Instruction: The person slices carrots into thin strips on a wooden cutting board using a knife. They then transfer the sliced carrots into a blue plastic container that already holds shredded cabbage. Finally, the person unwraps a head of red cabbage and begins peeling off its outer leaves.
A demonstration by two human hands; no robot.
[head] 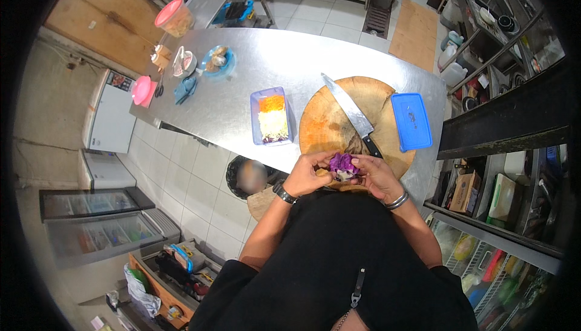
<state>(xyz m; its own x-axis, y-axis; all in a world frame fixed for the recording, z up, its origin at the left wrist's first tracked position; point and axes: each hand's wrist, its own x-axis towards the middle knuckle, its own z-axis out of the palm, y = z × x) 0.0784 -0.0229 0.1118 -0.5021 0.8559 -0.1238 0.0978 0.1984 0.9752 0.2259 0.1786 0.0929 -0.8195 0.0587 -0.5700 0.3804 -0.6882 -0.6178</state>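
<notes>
A piece of purple cabbage, with some pale core showing, is held between my two hands just over the near edge of a round wooden chopping block. My left hand grips its left side and my right hand its right side. Across the block lies a chef's knife, its black handle close to my right hand and its tip pointing away. Left of the block stands a purple plastic container with shredded orange and pale vegetables, and some purple shreds at its near end.
A blue lid overlaps the block's right edge on the steel table. Farther left are a blue plate, a white bowl, a blue cloth and scissors. A black-lined bin stands below the table's near edge.
</notes>
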